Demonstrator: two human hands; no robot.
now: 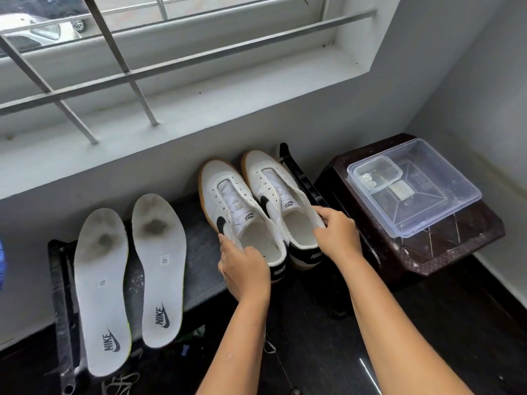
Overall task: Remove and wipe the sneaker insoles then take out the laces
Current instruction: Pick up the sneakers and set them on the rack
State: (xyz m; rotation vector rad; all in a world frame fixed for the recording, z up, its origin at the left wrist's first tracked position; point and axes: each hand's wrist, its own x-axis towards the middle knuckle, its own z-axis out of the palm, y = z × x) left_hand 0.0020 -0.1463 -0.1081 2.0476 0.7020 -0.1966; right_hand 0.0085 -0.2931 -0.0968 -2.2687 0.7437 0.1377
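Note:
Two white sneakers with black swooshes and gum soles stand side by side on a dark shoe rack (199, 252), toes toward the wall. Their eyelets are empty. My left hand (245, 269) grips the collar of the left sneaker (228, 201). The collar edge of the right sneaker (273, 183) is pinched by my right hand (336, 235). Two white insoles lie flat on the rack's left half, both stained dark at the forefoot: the left insole (101, 292) and the right insole (159, 269). A loose lace (119, 382) lies on the floor below the insoles.
A dark brown stool (427, 252) stands right of the rack, carrying a clear plastic box (445, 206) with a smaller clear box (376, 172) inside. A white wall and a barred window ledge (199, 109) rise behind. The floor (427, 337) is dark.

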